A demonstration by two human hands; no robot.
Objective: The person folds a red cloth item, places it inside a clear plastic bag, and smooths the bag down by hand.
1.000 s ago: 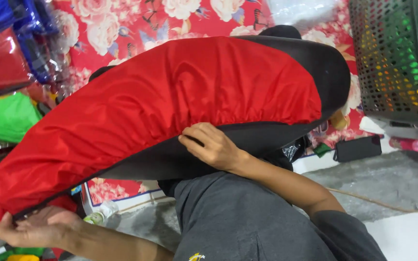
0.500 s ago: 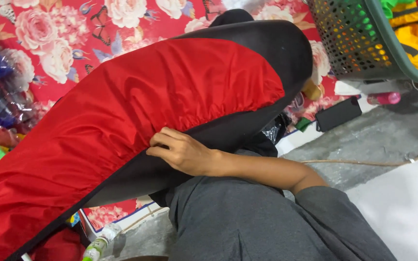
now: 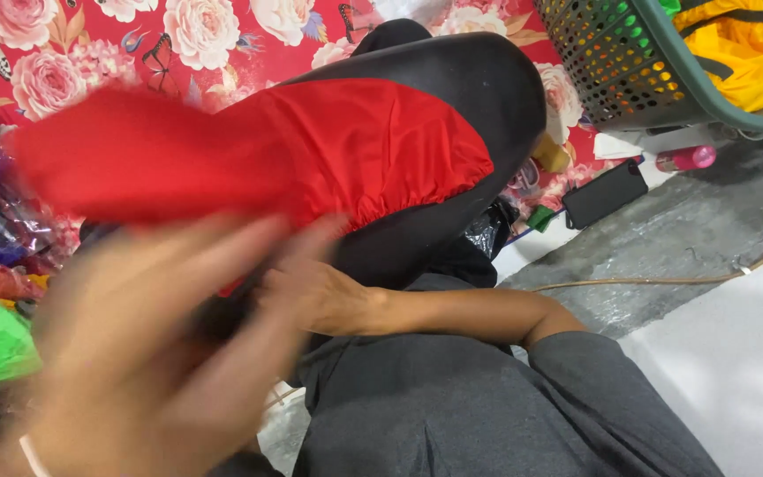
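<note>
Seat cover (image 3: 346, 150), red and black, lies across the lap for handling. Left hand (image 3: 143, 353), nearest, blurred; grip cannot be told. Right hand (image 3: 311, 296) pinches the gathered hem underneath, steadying it. Beyond: floral mat (image 3: 90, 44), green basket (image 3: 638, 62).

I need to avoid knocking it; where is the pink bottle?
In the head view, the pink bottle lies at right, below the green basket, beside the black phone.

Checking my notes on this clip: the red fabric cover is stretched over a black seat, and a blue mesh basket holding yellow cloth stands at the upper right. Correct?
One detail is off: the head view shows the mesh basket is green, not blue. The red fabric cover does sit over the black seat, with yellow cloth in the basket.
</note>
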